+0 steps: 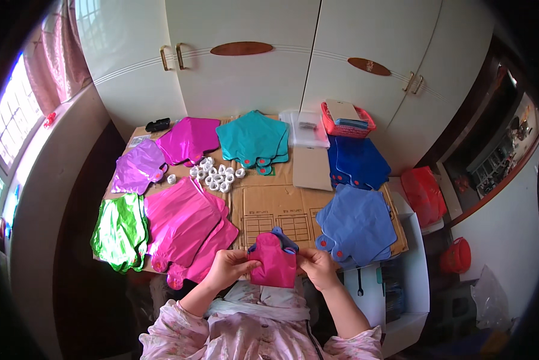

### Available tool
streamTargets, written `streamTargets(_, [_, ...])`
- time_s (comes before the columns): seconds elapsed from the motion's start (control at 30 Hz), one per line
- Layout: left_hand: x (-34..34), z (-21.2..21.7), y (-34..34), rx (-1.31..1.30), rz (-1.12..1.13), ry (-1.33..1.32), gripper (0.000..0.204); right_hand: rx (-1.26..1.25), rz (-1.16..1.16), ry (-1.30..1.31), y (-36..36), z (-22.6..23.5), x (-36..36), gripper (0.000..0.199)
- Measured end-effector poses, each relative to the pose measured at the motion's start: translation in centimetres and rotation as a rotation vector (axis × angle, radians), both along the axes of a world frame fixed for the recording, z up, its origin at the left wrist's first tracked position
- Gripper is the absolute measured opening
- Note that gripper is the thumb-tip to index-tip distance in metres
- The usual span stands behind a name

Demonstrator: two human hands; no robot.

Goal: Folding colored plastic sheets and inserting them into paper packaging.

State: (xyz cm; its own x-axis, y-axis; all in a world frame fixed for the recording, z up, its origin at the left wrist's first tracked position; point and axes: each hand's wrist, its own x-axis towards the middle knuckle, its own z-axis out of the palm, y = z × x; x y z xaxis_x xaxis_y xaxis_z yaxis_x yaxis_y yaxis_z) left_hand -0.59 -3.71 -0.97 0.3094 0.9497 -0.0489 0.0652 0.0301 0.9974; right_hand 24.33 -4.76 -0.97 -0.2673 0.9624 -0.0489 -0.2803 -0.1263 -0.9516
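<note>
Just beyond my lap, at the table's near edge, I hold a small folded bundle of pink foil balloon [275, 267] with a rounded tab on top. Folds of blue foil [288, 242] show behind its upper edge. My left hand [228, 269] pinches the left edge, thumb in front. At the right edge, the fingers of my right hand [318, 268] are closed on it. Flat pink foil balloons [188, 225] lie in a stack near my left hand. Close to my right hand is a stack of dusty-blue ones [359, 222].
Cardboard [269, 198] covers the table. Green [120, 231], lilac [138, 167], magenta [190, 138], teal [254, 138] and dark-blue foil stacks [359, 161] ring several small white rolls [218, 175]. A red basket [348, 127] stands at the back right; an open white box [410, 282] is at right.
</note>
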Motion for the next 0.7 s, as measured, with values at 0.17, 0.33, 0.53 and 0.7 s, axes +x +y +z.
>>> streamTargets(0.17, [0.3,0.8,0.0,0.035,0.010,0.000,0.014,0.082,-0.210,-0.064,0.1,-0.4,-1.5,0.013])
streamTargets(0.33, [0.4,0.1,-0.1,0.059,0.040,0.017,0.013,0.379,-0.357,-0.254,-0.1,-0.7,-2.1,0.013])
streamTargets(0.53, [0.5,0.6,0.2,0.076,0.036,0.060,0.015,0.411,-0.293,-0.288,0.0,1.3,-1.9,0.012])
streamTargets(0.7, [0.7,2.6,0.2,-0.044,-0.059,0.002,0.017,0.356,-0.287,-0.360,0.1,-0.3,-1.4,0.016])
